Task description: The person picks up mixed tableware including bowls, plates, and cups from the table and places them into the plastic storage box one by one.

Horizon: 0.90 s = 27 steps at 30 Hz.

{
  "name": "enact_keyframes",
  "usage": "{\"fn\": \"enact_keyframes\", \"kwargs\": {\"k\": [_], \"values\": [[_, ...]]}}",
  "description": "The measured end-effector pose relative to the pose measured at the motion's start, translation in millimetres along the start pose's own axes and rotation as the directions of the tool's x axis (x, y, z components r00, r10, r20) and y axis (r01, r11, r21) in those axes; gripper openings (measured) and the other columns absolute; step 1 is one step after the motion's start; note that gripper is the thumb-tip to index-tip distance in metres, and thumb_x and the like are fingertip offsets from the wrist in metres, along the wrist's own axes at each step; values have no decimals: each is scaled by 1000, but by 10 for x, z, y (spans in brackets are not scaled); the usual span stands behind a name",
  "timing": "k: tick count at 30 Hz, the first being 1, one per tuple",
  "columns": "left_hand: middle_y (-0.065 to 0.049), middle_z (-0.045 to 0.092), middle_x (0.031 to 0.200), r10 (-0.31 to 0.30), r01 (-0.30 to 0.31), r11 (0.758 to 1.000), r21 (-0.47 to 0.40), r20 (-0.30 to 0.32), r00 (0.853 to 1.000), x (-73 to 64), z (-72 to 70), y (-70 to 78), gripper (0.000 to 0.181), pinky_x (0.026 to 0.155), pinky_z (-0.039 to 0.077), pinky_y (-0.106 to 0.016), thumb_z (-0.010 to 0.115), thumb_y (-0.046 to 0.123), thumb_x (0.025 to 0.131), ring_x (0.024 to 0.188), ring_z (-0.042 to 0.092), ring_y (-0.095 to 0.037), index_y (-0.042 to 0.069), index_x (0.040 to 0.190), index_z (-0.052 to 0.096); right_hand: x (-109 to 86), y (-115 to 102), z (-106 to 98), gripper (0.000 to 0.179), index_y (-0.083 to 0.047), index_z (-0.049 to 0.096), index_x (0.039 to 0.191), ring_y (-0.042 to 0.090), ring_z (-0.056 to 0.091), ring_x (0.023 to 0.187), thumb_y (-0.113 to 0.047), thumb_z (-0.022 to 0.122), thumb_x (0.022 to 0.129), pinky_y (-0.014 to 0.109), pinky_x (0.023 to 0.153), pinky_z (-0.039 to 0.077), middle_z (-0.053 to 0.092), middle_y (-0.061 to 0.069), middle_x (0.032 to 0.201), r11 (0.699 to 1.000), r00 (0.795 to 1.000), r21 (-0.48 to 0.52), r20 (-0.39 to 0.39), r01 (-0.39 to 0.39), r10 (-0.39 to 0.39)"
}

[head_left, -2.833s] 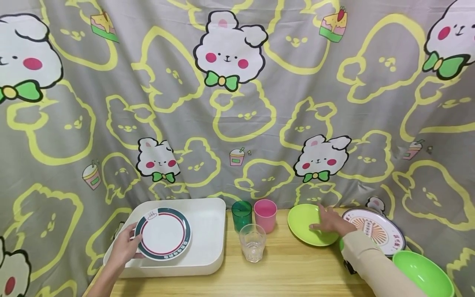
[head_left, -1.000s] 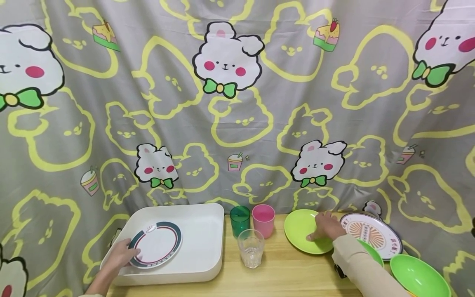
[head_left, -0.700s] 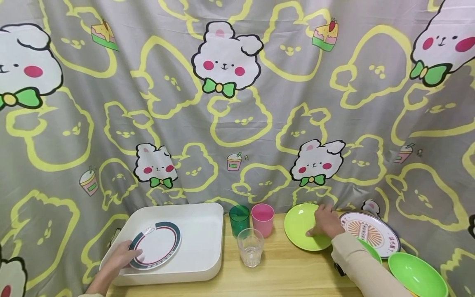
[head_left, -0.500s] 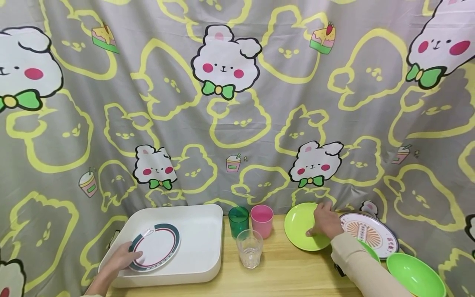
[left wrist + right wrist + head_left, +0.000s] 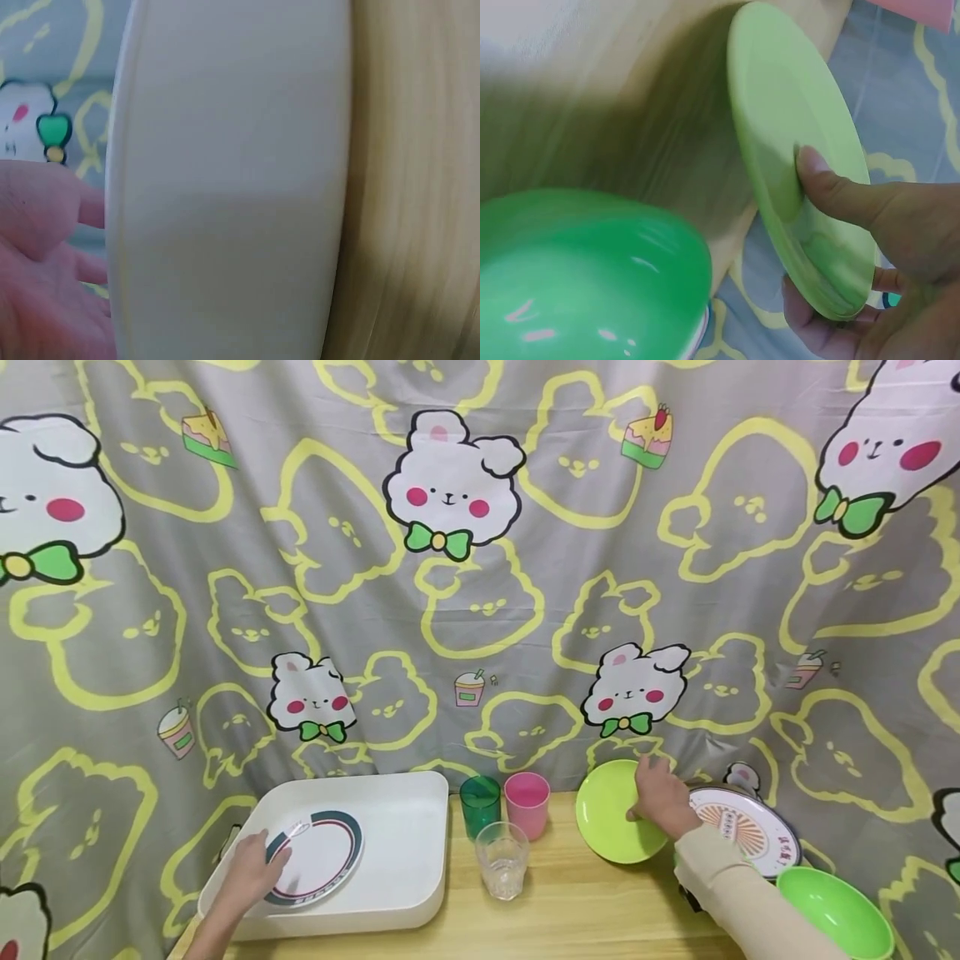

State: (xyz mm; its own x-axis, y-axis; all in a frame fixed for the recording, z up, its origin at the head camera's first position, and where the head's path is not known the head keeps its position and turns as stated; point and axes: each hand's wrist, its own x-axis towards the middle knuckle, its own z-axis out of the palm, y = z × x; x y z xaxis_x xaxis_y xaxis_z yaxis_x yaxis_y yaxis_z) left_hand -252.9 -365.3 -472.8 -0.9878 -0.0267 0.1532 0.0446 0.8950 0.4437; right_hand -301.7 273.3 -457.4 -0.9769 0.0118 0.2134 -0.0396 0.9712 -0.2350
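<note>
My right hand (image 5: 663, 797) pinches the right edge of a lime-green plate (image 5: 611, 814), thumb on its face and fingers behind. In the right wrist view the plate (image 5: 772, 97) stands tilted on edge, partly past the table's back edge. A white plate (image 5: 318, 860) with a dark green band and red ring lies in the left part of a white tray (image 5: 405, 827). Over that plate's left rim is my left hand (image 5: 251, 868), fingers spread and loose. The left wrist view shows the tray's outer wall (image 5: 232, 150) with the hand (image 5: 45, 262) beyond its rim.
Between tray and lime plate stand a dark green cup (image 5: 480, 810), a pink cup (image 5: 527, 810) and a clear glass (image 5: 502, 864). To the right lie a white patterned oval plate (image 5: 757, 831) and a green bowl (image 5: 832, 910). A curtain (image 5: 480, 610) hangs behind the table.
The white plate has gone from the left hand's grip, raised over the tray, down into it; the left fingers have since loosened. The right hand has tilted the lime plate up more steeply.
</note>
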Motion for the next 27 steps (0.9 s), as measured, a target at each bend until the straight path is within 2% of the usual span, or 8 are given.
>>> {"fn": "enact_keyframes", "kwargs": {"k": [5,9,12,17,20,24,27], "values": [[-53,39,133,33,-37,998,-43,-88,996,42,29,173,55,110,33,-71,53,12,103,127,37,-67,-29,135,35,-18,30,-108,80,13,37,114,45,58,65,-9,96,65,52,54,55,44,38,98,999,1000,49,-10,-4,4],[-50,43,135,2,-14,994,-112,-107,994,37,65,272,53,106,40,-69,46,17,108,124,46,-63,-22,142,34,-26,28,-187,71,7,34,119,46,61,70,-6,89,74,52,55,55,52,35,95,996,1000,87,10,-1,0],[-46,47,135,3,-26,985,-169,-132,991,21,95,364,54,100,47,-66,42,22,110,116,56,-59,-16,147,33,-34,28,-251,67,3,32,124,47,63,72,-5,83,81,52,54,54,60,32,92,994,1000,113,4,-4,4],[-40,54,133,56,-102,969,-227,-200,978,-37,122,505,51,94,52,-65,41,25,111,109,61,-57,-11,148,38,-57,-9,-327,61,1,32,130,47,64,74,-3,76,87,53,54,53,65,31,92,986,1000,165,-13,10,-8],[-38,55,135,79,-128,960,-251,-196,977,-34,126,617,52,95,52,-65,39,27,112,113,60,-57,-9,149,39,-80,-20,-343,55,0,33,131,46,65,77,-3,71,92,55,58,53,66,32,94,982,1000,188,-24,15,-11],[-37,52,140,85,-126,954,-273,-156,984,-4,142,750,54,100,49,-65,38,31,112,120,56,-56,-6,151,38,-120,-5,-361,48,2,34,134,49,66,83,-3,64,97,59,64,54,66,34,98,979,998,198,-57,37,-26],[-36,51,142,87,-123,951,-283,-136,987,-4,158,824,55,104,45,-66,37,34,113,124,55,-55,-5,152,39,-148,8,-396,48,3,35,138,50,65,83,-1,61,98,58,63,54,65,37,102,976,995,210,-89,62,-44]]}}
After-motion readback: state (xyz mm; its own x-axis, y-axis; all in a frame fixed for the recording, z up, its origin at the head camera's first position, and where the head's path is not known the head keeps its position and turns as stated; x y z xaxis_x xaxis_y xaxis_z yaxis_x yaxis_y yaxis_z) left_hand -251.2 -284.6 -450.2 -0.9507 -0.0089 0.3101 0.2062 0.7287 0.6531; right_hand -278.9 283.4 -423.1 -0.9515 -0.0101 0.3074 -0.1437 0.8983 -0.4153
